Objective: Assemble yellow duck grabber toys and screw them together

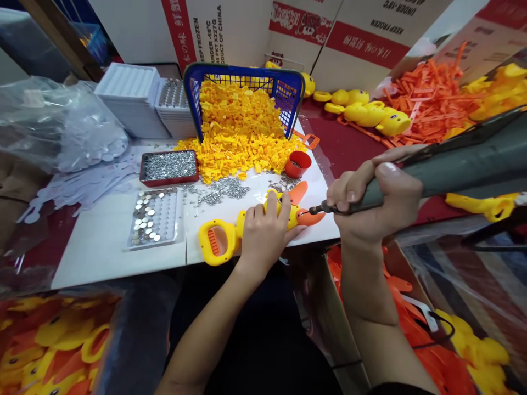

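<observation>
White tabletop at its near edge bears our work: our left hand grips the yellow duck toy down flat, our right hand clenches the grey screwdriver, its tip beside the orange beak, with the blue basket behind.

A blue basket spills yellow parts beside a red screw tray and small red cup.

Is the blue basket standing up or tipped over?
Tipped over. The blue basket lies on its side, and small yellow pieces spill out onto the white tabletop.
</observation>
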Motion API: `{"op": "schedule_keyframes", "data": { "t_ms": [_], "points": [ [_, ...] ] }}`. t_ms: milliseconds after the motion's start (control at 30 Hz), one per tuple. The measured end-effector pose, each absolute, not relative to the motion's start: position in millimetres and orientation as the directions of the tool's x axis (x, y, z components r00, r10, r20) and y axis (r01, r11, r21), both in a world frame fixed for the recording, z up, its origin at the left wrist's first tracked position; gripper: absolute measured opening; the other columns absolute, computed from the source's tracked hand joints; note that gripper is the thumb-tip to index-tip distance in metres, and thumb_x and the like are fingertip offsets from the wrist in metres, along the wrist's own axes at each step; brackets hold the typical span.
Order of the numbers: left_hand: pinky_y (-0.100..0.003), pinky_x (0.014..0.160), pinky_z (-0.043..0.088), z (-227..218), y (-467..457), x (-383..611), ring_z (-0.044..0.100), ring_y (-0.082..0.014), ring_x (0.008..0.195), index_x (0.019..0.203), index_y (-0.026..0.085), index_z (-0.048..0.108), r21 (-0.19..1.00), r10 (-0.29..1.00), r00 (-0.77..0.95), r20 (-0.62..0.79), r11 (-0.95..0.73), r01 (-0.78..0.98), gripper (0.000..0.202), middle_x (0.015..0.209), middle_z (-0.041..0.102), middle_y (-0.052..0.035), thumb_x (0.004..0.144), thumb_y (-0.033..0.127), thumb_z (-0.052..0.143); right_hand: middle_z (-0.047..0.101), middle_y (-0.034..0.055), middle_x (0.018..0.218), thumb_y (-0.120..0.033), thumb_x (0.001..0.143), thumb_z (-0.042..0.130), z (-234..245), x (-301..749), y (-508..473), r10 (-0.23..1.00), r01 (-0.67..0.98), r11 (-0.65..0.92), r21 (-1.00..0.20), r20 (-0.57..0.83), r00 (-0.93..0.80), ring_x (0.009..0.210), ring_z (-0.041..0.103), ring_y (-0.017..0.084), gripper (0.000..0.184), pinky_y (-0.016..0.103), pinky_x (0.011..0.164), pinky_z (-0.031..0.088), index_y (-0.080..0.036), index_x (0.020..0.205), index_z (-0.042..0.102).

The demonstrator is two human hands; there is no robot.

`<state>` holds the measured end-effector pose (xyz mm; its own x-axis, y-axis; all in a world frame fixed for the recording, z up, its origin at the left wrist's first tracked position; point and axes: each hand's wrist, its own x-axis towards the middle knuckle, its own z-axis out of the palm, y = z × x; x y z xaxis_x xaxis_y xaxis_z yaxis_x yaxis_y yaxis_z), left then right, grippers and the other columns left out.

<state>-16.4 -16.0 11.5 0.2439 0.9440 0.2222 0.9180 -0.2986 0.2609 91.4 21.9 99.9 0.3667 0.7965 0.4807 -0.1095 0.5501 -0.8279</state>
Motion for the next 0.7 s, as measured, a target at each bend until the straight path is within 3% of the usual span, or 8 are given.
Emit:
{"op": "schedule_keyframes", "data": {
  "t_ms": [300,433,600,700],
  "points": [
    [-0.04,0.077,0.053,12.9,-17.9,-16.5,0.069,-0.0288,0.091,0.151,0.018,0.049,0.129,0.938,0.268,0.221,-0.3,0.945,0.075,0.147,0.058,-0.0192,0.096,0.07,0.038,0.04,-0.0107,0.038,-0.03,0.074,0.067,94.8,93.3,21.7,0.822,-0.157,0.548,-0.822,0.493,0.287,0.025,0.031,0.011,0.013,0.027,0.029,0.022,-0.028,0.073,0.054],
    [-0.04,0.076,0.053,11.9,-18.0,-17.1,0.07,-0.0291,0.09,0.149,0.018,0.05,0.125,0.931,0.273,0.241,-0.308,0.943,0.075,0.147,0.058,-0.0192,0.095,0.069,0.042,0.04,-0.0112,0.039,-0.036,0.078,0.07,92.1,93.3,22.6,0.823,-0.157,0.559,-0.814,0.523,0.221,0.025,0.033,0.012,0.017,0.027,0.028,0.024,-0.028,0.077,0.055],
    [-0.04,0.074,0.053,11.2,-17.2,-17.4,0.07,-0.0302,0.089,0.148,0.018,0.052,0.138,0.926,0.277,0.257,-0.319,0.938,0.075,0.147,0.057,-0.0209,0.094,0.069,0.046,0.044,-0.0102,0.043,-0.036,0.081,0.071,86.5,91.0,22.1,0.797,-0.145,0.601,-0.786,0.575,0.185,0.027,0.034,0.011,0.017,0.028,0.031,0.031,-0.028,0.078,0.056],
    [-0.041,0.073,0.053,12.7,-16.0,-17.5,0.071,-0.0303,0.087,0.147,0.017,0.052,0.145,0.926,0.283,0.248,-0.324,0.935,0.076,0.143,0.06,-0.0212,0.094,0.07,0.046,0.044,-0.01,0.042,-0.033,0.08,0.07,84.6,89.9,22.2,0.788,-0.144,0.613,-0.777,0.587,0.184,0.028,0.032,0.011,0.013,0.028,0.032,0.029,-0.028,0.079,0.058]
  ]
}}
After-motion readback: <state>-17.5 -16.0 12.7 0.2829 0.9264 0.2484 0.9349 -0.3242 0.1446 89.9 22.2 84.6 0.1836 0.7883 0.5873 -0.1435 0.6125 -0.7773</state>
